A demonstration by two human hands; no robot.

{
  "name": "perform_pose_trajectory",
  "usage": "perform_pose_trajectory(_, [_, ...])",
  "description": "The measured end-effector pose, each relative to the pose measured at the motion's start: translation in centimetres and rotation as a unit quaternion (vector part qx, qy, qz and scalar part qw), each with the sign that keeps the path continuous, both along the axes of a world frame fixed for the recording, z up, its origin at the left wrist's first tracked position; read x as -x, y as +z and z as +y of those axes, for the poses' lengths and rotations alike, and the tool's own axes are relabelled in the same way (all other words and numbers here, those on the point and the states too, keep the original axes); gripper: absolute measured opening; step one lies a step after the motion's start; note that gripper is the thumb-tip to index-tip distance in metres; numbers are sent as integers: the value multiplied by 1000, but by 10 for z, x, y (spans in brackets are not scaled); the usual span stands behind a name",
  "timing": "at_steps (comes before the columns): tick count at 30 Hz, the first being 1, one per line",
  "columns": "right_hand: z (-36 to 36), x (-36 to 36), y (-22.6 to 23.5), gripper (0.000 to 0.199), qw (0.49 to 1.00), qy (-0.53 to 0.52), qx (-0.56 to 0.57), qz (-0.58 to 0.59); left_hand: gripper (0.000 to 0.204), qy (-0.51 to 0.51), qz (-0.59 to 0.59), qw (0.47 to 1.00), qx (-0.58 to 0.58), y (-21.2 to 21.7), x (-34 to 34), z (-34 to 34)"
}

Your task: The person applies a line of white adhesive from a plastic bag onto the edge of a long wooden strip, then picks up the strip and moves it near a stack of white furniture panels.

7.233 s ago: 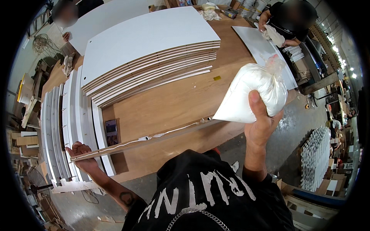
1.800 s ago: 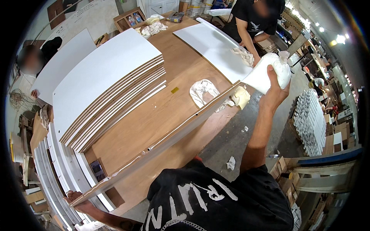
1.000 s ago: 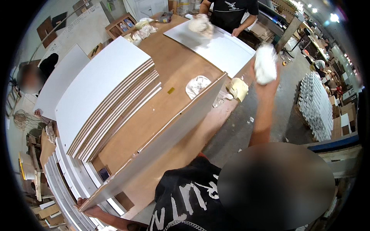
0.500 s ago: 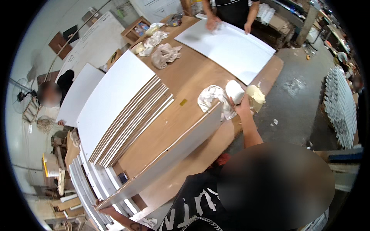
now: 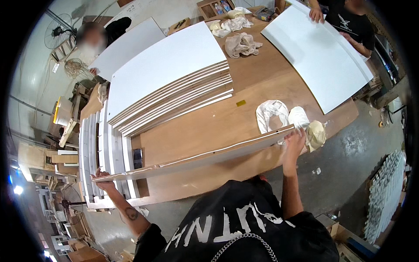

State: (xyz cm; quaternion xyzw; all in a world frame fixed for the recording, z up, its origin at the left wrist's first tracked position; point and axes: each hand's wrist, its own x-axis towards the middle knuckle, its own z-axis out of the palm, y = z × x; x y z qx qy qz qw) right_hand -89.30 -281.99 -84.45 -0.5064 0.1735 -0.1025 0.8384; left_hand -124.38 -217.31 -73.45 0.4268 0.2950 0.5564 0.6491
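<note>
A long white panel [image 5: 218,156] stands tilted on its long edge across the near side of the table, its narrow edge facing up. My left hand [image 5: 104,180] grips its left end, fingers curled around the edge. At the other end, my right hand [image 5: 295,141] closes on the panel's corner; some of its fingers are hidden. Just beyond that hand lie a white rounded cloth wad [image 5: 298,117] and a pale yellow one [image 5: 315,135]. A white crumpled cloth [image 5: 266,115] sits beside them on the brown tabletop [image 5: 196,134].
Several white panels [image 5: 170,65] are stacked at the left. Slatted white boards [image 5: 104,148] lie beneath my left hand. One person [image 5: 349,28] handles a large white panel [image 5: 318,56]; another [image 5: 91,41] holds a panel [image 5: 131,48]. A beige cloth [image 5: 243,45] lies farther back.
My right hand has left the white cloth wad and come onto the panel's right end. My view has turned. The other person's large panel has tilted up, with both their hands on it.
</note>
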Motion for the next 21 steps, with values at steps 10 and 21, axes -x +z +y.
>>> perform_pose_trajectory(10, [48, 57, 115, 47, 931, 95, 251, -247, 59, 104, 64, 992, -5, -4, 11, 3])
perform_pose_trajectory(21, [120, 91, 144, 50, 924, -51, 330, -185, 54, -35, -7, 999, 27, 17, -7, -24])
